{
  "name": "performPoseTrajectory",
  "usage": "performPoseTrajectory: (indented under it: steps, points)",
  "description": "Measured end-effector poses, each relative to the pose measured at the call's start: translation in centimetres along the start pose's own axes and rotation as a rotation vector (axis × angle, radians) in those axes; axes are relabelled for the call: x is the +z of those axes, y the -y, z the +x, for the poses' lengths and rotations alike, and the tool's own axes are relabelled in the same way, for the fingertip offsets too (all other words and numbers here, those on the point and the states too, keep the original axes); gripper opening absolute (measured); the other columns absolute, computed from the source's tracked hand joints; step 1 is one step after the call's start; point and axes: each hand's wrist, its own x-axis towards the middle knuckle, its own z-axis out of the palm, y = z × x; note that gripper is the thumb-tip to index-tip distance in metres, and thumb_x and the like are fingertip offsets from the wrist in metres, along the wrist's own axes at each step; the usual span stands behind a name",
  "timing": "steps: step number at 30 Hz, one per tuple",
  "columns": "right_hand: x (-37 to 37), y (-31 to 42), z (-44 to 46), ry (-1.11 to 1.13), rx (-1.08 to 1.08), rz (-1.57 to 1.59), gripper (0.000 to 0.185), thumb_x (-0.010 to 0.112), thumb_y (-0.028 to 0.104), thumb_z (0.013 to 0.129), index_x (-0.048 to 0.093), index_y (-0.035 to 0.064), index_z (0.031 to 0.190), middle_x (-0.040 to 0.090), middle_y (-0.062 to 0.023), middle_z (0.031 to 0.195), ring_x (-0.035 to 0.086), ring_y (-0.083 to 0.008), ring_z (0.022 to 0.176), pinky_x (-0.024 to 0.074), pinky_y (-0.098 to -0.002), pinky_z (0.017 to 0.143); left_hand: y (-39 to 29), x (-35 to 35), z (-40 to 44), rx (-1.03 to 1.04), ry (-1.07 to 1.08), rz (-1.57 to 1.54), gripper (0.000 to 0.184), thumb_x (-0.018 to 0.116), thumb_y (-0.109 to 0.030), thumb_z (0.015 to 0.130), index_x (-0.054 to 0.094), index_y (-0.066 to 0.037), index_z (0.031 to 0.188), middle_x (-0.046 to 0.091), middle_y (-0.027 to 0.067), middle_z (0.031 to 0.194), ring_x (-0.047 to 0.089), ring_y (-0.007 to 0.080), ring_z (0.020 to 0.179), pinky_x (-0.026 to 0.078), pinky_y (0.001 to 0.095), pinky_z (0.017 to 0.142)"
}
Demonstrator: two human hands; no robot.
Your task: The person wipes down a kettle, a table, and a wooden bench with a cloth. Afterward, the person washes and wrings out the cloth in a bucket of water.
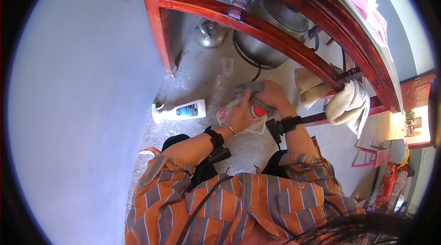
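Low over the floor, my left hand (pixel 240 117) is on a pale container (pixel 222 115) with a red cap (pixel 258 111), its fingers bent around the container's top. My right hand (pixel 272 94) is closed on a grey cloth (pixel 248 89) that lies against the container, just behind the red cap. The two hands are close together. To their left, a white bottle (pixel 189 110) with a blue label lies on its side on the floor.
A red wooden frame (pixel 206 9) arches over the far side. Behind it stand a large metal pot (pixel 262 45) and a shiny kettle (pixel 210 34). A beige cloth (pixel 351 105) hangs at the right on the frame. The wall (pixel 82 98) is at the left.
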Motion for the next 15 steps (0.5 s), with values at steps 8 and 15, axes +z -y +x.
performPoseTrajectory:
  steps: [8,15]
  points:
    - [7.3,-6.4,-2.8,-0.407,0.166,0.485,0.054,0.063,0.018,0.065,0.045,-0.0025,0.111,0.056,-0.0249,0.092,0.054,-0.0333,0.093,0.0412,-0.0376,0.08,0.4,-0.7,0.3,0.161,0.024,-0.057,0.103,0.074,-0.019,0.06,0.002,-0.014,0.135,0.056,0.015,0.104,0.052,0.033,0.098,0.043,0.037,0.081]
    - [3.8,0.9,-9.3,-0.329,0.126,0.096,0.041,0.065,0.019,0.061,0.051,0.0058,0.097,0.058,-0.0209,0.079,0.056,-0.0369,0.075,0.045,-0.0425,0.066,1.6,-0.3,0.8,0.224,0.041,0.001,0.099,0.07,-0.014,0.064,0.002,-0.012,0.135,0.052,0.0154,0.109,0.049,0.0327,0.102,0.041,0.0352,0.086]
